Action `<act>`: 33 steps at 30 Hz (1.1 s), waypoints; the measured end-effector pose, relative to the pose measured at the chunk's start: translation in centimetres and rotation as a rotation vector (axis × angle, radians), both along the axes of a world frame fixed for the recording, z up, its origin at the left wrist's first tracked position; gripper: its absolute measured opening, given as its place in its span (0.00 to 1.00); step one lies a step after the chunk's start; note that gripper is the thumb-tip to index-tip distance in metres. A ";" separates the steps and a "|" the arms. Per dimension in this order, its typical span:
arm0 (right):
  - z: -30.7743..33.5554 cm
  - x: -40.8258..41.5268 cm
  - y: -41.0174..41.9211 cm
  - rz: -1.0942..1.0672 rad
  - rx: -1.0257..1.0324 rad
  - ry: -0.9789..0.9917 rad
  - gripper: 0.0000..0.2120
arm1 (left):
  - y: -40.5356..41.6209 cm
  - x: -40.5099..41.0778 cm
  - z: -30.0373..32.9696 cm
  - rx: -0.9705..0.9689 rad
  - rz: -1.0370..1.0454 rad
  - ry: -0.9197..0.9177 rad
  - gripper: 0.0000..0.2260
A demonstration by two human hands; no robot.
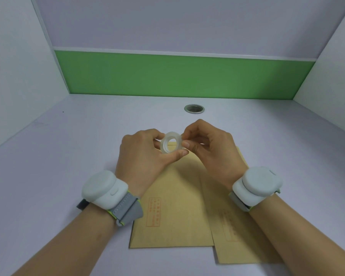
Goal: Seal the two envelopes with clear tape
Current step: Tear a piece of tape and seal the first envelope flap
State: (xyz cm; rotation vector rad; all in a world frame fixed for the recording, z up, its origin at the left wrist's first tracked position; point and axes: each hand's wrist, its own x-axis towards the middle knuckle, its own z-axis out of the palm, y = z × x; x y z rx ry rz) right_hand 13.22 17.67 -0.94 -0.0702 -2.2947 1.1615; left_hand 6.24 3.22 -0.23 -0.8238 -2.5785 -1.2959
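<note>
Two tan paper envelopes lie side by side on the desk, the left envelope (173, 212) overlapping the right envelope (237, 232); both carry red printed boxes. Above their far ends I hold a roll of clear tape (171, 143) in the air. My left hand (141, 156) grips the roll from the left, thumb under it and fingers curled over the top. My right hand (209, 150) pinches the roll's right edge between thumb and fingertips. Whether a strip of tape is lifted from the roll is too small to tell. The envelopes' far ends are hidden behind my hands.
The pale desk (68, 156) is boxed in by white side panels and a green back panel (177, 76). A round metal cable grommet (194, 108) sits in the desk just beyond my hands. White sensor bands wrap both wrists.
</note>
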 end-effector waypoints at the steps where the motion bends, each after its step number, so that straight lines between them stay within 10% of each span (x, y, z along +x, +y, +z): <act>1: -0.1 0.0 0.0 0.002 0.011 0.000 0.04 | 0.0 0.0 0.0 -0.002 0.002 0.004 0.25; 20: 0.0 -0.1 0.1 0.021 -0.178 0.008 0.11 | 0.3 -0.1 -0.5 0.097 -0.178 -0.059 0.20; 25: -0.1 -0.2 0.1 0.034 -0.003 -0.040 0.15 | 0.4 -0.6 -1.0 -0.030 -0.352 -0.040 0.05; 33: 0.4 0.1 -0.3 -0.021 0.237 -0.147 0.07 | 0.3 -0.9 -0.7 0.019 -0.408 -0.309 0.12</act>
